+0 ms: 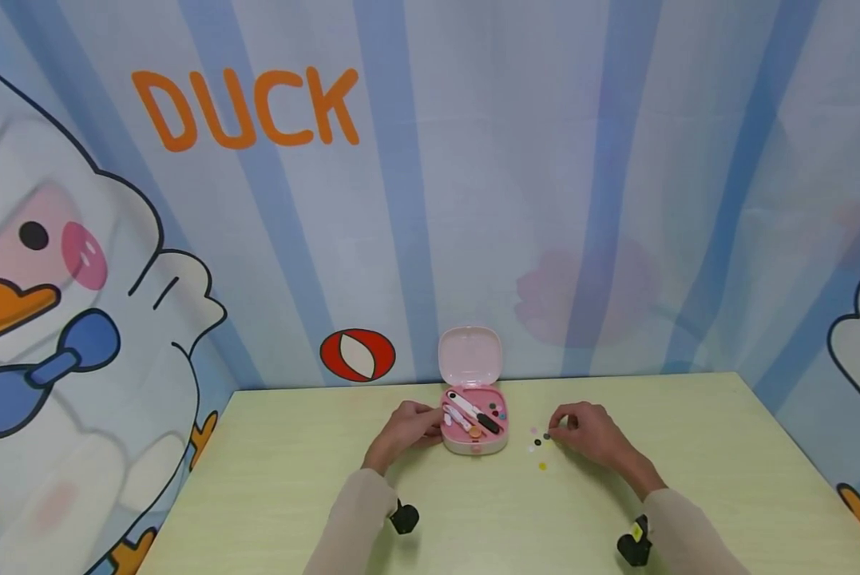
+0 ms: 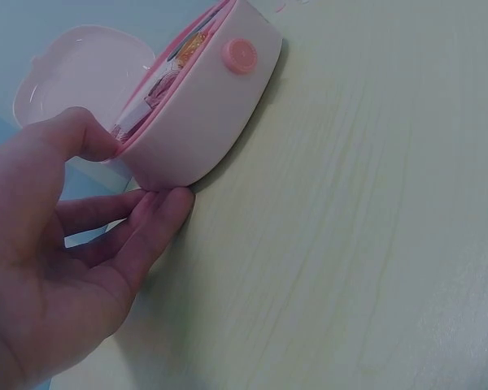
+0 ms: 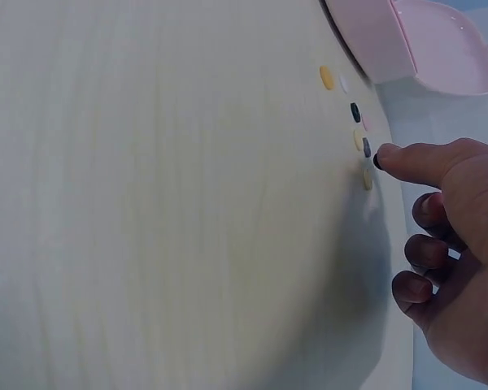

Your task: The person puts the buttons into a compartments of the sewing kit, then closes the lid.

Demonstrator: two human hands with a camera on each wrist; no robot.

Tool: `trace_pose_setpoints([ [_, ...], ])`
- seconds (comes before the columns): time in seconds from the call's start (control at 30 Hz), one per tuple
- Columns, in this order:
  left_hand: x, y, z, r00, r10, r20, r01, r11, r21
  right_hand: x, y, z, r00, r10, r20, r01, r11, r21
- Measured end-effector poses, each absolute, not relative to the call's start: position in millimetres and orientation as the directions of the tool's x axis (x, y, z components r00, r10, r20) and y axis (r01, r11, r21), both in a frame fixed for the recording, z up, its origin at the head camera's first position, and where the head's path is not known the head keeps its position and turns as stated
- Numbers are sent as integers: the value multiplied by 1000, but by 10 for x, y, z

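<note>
**Mia:** What is around the hands?

**Ben:** There is a pale green table (image 1: 271, 487). Behind it hangs a big curtain (image 1: 544, 200) with blue stripes, a white duck and the word DUCK. A red and white ball picture (image 1: 358, 354) sits low on it.

**Mia:** What is on the table?

**Ben:** A little pink box (image 1: 474, 427) stands in the middle, near the back edge. Its lid (image 1: 469, 355) is up. Inside lie a white and black tool and some small round bits. I cannot tell what they all are.

**Mia:** Is anything in the way?

**Ben:** The box stands between the two hands. Nothing lies between the right hand and the buttons.

**Mia:** What does the left hand do?

**Ben:** The left hand (image 1: 403, 431) holds the left side of the box. In the left wrist view the thumb sits on the rim and the fingers (image 2: 159, 219) touch the low side of the box wall.

**Mia:** And the right hand?

**Ben:** The right hand (image 1: 589, 431) is just to the right of the box. Small buttons (image 1: 537, 447) lie loose on the table beside the box, dark, pale and yellow ones. The pointing finger sticks out and its tip touches a dark button (image 3: 377, 160). The other fingers (image 3: 427, 252) curl in and hold nothing.
</note>
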State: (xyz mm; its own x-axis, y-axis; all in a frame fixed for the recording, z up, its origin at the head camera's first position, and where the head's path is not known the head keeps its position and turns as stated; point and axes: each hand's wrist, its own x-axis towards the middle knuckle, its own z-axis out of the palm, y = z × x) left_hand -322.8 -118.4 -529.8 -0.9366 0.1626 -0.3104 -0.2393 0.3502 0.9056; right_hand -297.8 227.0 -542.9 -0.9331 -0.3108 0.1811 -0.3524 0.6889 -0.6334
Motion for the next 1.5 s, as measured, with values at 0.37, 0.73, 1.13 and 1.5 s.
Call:
trace_pose_setpoints([
  [0.37,-3209,-1177,-5282,-937,162,-309,-237,356,904,-3035,2119,-5282,-932,-313,184,-355,681,-641],
  [0.73,-3201,-1185,-5274,-937,151,-314,-242,368,898,-3118,1887,-5191,-924,-339,178,-364,629,-687],
  [1.13,-3218,-1176,-5282,-938,151,-312,-238,376,896,-3220,1614,-5115,-909,-361,207,-397,604,-691],
  [1.5,-3187,-1172,-5251,-939,140,-313,-239,388,890,-3278,1454,-5090,-908,-374,187,-396,626,-672],
])
